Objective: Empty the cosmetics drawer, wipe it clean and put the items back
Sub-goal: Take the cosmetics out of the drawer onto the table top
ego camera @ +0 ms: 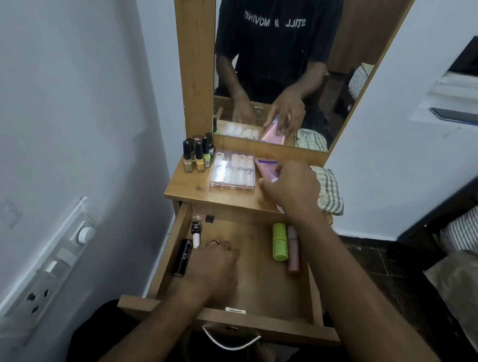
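Far left on the bench (pixel 193 191): nail polish bottles (pixel 197 156), then a clear nail-tip case (pixel 233 169). Open drawer (pixel 268 284) below. Along its left wall a black tube (pixel 182 257), long axis front to back, just left of the left hand (pixel 214 265); fingers curled down, cannot tell what they pinch. Right of centre, a green tube (pixel 279 241) and a pink tube (pixel 293 250), parallel, touching. Right hand (pixel 293 187) up on the bench, fingers closed on a pink packet (pixel 266 167). Checked cloth (pixel 330 192) far right. Left hand is nearer the remaining items.
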